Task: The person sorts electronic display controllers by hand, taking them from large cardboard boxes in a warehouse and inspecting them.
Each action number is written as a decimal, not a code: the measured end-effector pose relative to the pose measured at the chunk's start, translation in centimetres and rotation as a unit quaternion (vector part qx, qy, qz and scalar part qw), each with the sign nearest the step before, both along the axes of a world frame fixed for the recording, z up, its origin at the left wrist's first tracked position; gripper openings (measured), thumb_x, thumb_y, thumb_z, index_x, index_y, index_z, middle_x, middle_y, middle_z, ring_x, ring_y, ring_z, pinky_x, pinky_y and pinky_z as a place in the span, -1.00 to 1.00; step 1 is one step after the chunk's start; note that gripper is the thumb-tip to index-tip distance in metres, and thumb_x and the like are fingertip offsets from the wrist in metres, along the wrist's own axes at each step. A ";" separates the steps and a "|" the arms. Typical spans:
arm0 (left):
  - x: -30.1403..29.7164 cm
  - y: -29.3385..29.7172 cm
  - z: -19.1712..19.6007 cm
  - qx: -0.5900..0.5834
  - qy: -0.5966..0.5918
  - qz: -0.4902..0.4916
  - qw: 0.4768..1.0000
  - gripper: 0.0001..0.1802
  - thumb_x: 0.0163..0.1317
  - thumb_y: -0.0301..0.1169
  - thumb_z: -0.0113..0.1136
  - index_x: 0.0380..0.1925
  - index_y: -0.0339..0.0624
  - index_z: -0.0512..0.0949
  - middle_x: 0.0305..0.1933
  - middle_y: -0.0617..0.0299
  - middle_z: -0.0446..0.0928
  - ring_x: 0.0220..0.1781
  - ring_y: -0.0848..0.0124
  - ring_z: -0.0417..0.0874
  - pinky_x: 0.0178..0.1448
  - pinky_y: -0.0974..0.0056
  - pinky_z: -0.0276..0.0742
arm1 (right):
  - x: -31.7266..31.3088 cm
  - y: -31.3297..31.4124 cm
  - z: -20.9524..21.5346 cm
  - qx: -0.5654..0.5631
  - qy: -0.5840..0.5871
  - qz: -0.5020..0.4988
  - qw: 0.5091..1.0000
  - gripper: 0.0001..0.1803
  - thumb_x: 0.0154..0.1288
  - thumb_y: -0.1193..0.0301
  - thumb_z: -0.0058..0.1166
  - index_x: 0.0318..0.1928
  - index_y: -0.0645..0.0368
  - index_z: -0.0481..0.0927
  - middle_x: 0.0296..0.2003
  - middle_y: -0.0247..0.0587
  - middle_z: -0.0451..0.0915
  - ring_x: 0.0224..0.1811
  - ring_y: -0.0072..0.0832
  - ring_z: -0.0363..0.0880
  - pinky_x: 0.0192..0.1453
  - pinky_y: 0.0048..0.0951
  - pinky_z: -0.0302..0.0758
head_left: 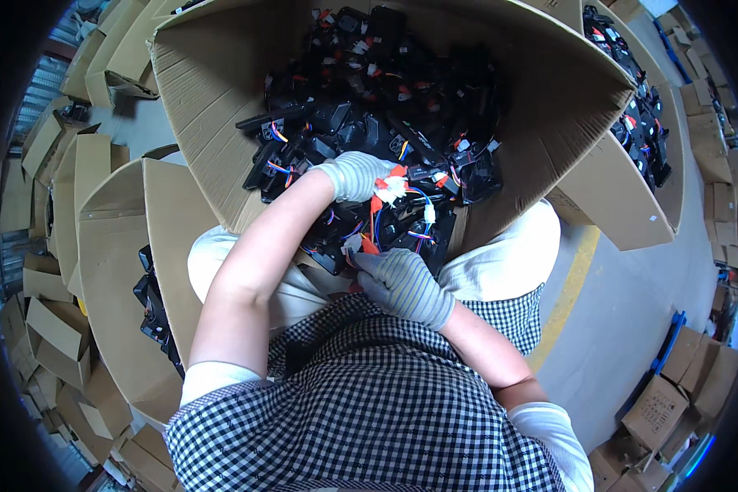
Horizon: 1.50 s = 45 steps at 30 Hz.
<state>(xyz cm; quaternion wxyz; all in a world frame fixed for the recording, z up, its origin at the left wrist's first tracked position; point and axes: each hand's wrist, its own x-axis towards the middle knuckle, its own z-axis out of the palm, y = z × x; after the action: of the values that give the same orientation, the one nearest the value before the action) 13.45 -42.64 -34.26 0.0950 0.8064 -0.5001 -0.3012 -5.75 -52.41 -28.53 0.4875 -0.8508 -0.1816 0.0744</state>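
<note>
A large open cardboard box (209, 115) stands before me, heaped with black plastic devices (353, 127) that trail coloured wires and white plugs. My left hand (354, 175), in a striped grey-white glove, reaches over the box's near side and is closed around a bunch of white wire connectors (392, 190) with red-orange tabs. Closer to my body, my right hand (406, 285), gloved alike, pinches a red-and-white wire connector (368, 245). Coloured wires (375, 217) run between the two hands. A white plug (430, 214) hangs beside them. My fingertips are partly hidden.
Another box (631, 193) at the right holds similar black devices (644, 135). On the left, an open carton (111, 271) has more of them (157, 316). Many brown cartons (664, 406) line both sides. A yellow line (571, 287) crosses the grey floor.
</note>
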 end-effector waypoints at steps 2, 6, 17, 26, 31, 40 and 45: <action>-0.3 -1.4 0.5 0.052 -0.004 -0.029 0.998 -0.63 0.02 -0.40 0.21 -0.10 -0.09 0.53 -0.25 -0.03 0.60 -0.20 0.03 0.62 -0.12 0.10 0.51 | -0.5 -0.7 0.2 0.025 0.046 -0.007 0.999 -0.73 0.19 0.43 -0.07 -0.13 0.31 0.53 -0.53 -0.03 0.55 -0.42 -0.13 0.59 -0.32 -0.27 0.48; 0.4 -1.7 -1.3 0.084 -0.139 -0.007 0.987 -0.76 0.03 -0.32 0.17 -0.32 -0.20 0.57 -0.36 -0.06 0.60 -0.28 0.07 0.65 -0.22 0.08 0.54 | -2.5 -2.9 0.6 0.067 -0.049 -0.077 0.994 -0.84 0.12 0.46 0.00 -0.25 0.17 0.54 -0.61 -0.07 0.51 -0.54 -0.10 0.52 -0.41 -0.14 0.41; 3.5 5.3 2.2 -0.295 0.108 0.397 0.862 -0.81 0.23 -0.37 0.09 -0.23 -0.22 0.54 -0.20 0.24 0.57 -0.23 0.41 0.56 -0.13 0.32 0.48 | -9.4 -9.8 4.2 0.442 -0.045 -0.381 0.811 -0.58 0.38 0.11 -0.08 -0.11 0.25 0.52 -0.58 -0.41 0.45 -0.46 -0.62 0.47 -0.23 -0.44 0.47; -4.3 12.5 7.6 -0.492 0.178 0.460 0.717 -0.76 0.11 -0.40 0.20 -0.22 -0.26 0.52 -0.37 0.27 0.50 -0.36 0.51 0.52 -0.38 0.42 0.43 | -2.2 -7.2 6.5 0.544 -0.063 -0.065 0.834 -0.66 0.27 0.22 0.09 -0.13 0.25 0.58 -0.14 -0.07 0.61 0.01 -0.27 0.54 0.14 -0.31 0.43; -4.5 13.2 9.4 -0.450 -0.001 0.538 0.713 -0.76 0.01 -0.56 0.22 -0.48 0.00 0.34 -0.52 0.40 0.30 -0.51 0.53 0.34 -0.41 0.39 0.32 | -3.4 -12.2 7.2 0.701 -0.107 -0.230 0.667 -0.66 0.28 0.26 0.11 -0.03 0.18 0.48 -0.30 -0.27 0.56 -0.28 -0.54 0.52 -0.33 -0.54 0.45; -8.2 15.6 14.1 -0.676 0.072 0.546 0.490 -0.73 0.06 -0.30 0.36 -0.31 -0.13 0.51 -0.37 0.37 0.48 -0.33 0.56 0.48 -0.23 0.41 0.43 | -5.3 -17.3 5.9 0.692 -0.039 -0.234 0.681 -0.62 0.39 0.28 -0.07 0.09 0.25 0.41 -0.59 -0.51 0.19 -0.56 -0.69 0.11 -0.47 -0.65 0.14; -7.7 25.4 22.4 -0.783 -0.023 0.514 0.348 -0.70 0.14 -0.33 0.25 -0.14 -0.19 0.55 -0.33 0.29 0.55 -0.36 0.48 0.54 -0.24 0.36 0.51 | -5.4 -15.1 3.5 0.677 0.016 -0.261 0.688 -0.57 0.43 0.16 -0.16 0.14 0.17 0.41 -0.70 -0.59 -0.07 -0.71 -0.74 -0.10 -0.63 -0.65 -0.06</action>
<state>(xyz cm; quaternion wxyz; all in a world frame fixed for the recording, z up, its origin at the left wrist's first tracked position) 5.76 -17.25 -11.86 0.8084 0.4704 0.0023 0.3539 -11.17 -67.49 -25.07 0.9335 -0.3017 0.0549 -0.1858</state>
